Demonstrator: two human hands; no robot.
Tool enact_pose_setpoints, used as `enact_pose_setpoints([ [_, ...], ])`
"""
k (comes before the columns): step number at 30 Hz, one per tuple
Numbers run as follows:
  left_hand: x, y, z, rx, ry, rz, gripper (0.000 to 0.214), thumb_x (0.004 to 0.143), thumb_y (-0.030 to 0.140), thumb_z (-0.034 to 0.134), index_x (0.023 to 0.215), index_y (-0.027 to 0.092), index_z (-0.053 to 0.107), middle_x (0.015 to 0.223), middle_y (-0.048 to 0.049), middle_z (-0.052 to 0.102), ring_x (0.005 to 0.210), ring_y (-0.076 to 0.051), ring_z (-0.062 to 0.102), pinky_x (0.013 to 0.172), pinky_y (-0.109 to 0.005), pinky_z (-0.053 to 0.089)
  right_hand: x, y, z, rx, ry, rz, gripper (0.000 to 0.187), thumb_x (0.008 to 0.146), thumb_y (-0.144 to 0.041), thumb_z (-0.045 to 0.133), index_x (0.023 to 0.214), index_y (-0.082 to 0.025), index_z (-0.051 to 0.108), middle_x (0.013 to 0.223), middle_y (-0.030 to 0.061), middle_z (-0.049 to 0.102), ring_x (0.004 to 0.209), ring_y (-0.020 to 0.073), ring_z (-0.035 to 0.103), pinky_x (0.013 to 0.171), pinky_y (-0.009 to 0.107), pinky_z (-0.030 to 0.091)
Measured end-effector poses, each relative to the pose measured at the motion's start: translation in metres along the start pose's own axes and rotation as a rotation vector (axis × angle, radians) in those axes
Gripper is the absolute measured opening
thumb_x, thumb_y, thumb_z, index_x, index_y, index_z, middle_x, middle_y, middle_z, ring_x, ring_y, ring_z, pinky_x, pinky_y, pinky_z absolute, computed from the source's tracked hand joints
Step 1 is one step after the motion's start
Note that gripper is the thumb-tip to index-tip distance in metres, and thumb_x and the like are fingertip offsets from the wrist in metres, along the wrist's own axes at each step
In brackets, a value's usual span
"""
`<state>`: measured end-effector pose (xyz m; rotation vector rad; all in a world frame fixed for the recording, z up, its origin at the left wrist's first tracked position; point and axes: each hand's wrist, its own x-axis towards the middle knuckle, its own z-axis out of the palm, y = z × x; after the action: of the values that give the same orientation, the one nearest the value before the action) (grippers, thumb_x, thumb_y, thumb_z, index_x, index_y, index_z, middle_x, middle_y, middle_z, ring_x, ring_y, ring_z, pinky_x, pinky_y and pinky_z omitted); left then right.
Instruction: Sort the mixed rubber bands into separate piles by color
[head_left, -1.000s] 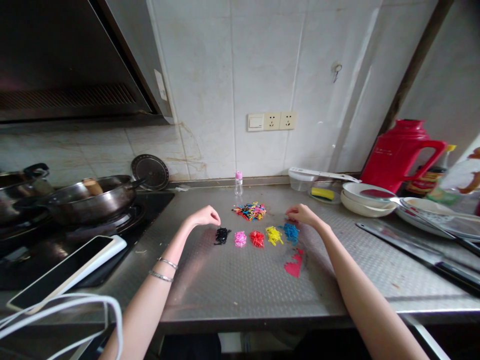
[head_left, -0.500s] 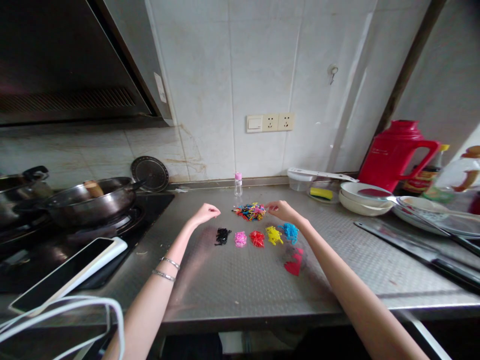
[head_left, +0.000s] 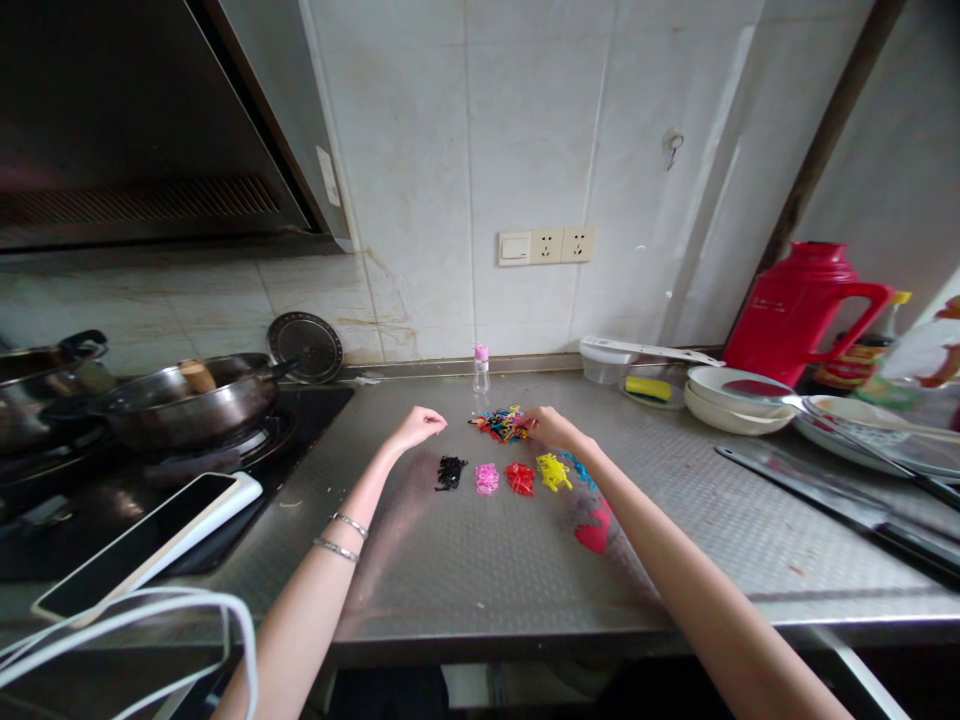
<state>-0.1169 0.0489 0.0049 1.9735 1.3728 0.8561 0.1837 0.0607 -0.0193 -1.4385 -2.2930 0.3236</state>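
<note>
A mixed pile (head_left: pixel 496 424) of small coloured pieces, which look like rubber bands, lies on the steel counter. My right hand (head_left: pixel 553 428) is at its right edge, fingertips closed together against the pieces; what they pinch is hidden. To the left of the pile, my left hand (head_left: pixel 420 427) hovers with its fingers curled together, and I cannot make out anything in them. Nearer to me runs a row of single-colour heaps: black (head_left: pixel 451 473), pink (head_left: pixel 487 479), red (head_left: pixel 519 478), yellow (head_left: pixel 554 471) and blue (head_left: pixel 576 467), the blue partly covered by my right wrist.
Behind the pile stands a small pink-capped bottle (head_left: pixel 481 368). A red heart shape (head_left: pixel 592 532) lies by my right forearm. Rightward are a knife (head_left: pixel 802 497), bowls (head_left: pixel 735 412) and a red flask (head_left: pixel 795 315). A phone (head_left: pixel 139 545), white cable (head_left: pixel 244 625) and pan (head_left: pixel 187 405) are leftward.
My right hand has moved left onto the edge of the mixed pile, and its wrist now covers part of the blue heap. My left hand stays nearly still; the whole view has shifted slightly.
</note>
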Motion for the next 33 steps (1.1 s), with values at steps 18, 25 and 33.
enact_pose_setpoints([
  [18,0.002,-0.001,0.004,-0.008,-0.001,0.007,0.022,0.064,0.024,0.055,0.073,0.008,0.066,0.064,-0.0059,0.064,0.062,-0.014,0.056,0.063,-0.025,0.042,0.000,-0.059,0.000,0.113,0.038,-0.181,0.034,0.066,-0.011,0.049,0.094,-0.020,0.067,0.075,0.0001,0.066,0.064,0.0103,0.055,0.057,0.017,0.037],
  [25,0.001,0.000,0.006,-0.001,-0.022,0.019,0.023,0.064,0.026,0.055,0.072,0.008,0.067,0.062,-0.0059,0.064,0.061,-0.014,0.055,0.060,-0.025,0.041,0.005,-0.114,0.019,0.075,-0.065,-0.319,0.039,0.065,-0.007,0.047,0.097,-0.020,0.067,0.078,0.0020,0.068,0.068,0.0110,0.058,0.063,0.018,0.040],
  [33,0.002,-0.004,0.006,0.010,-0.033,0.048,0.022,0.063,0.024,0.054,0.070,0.008,0.066,0.064,-0.0063,0.065,0.061,-0.014,0.055,0.059,-0.025,0.040,0.005,-0.134,0.025,0.036,-0.134,-0.364,0.039,0.064,-0.006,0.046,0.094,-0.018,0.067,0.079,0.0026,0.068,0.069,0.0115,0.059,0.061,0.017,0.041],
])
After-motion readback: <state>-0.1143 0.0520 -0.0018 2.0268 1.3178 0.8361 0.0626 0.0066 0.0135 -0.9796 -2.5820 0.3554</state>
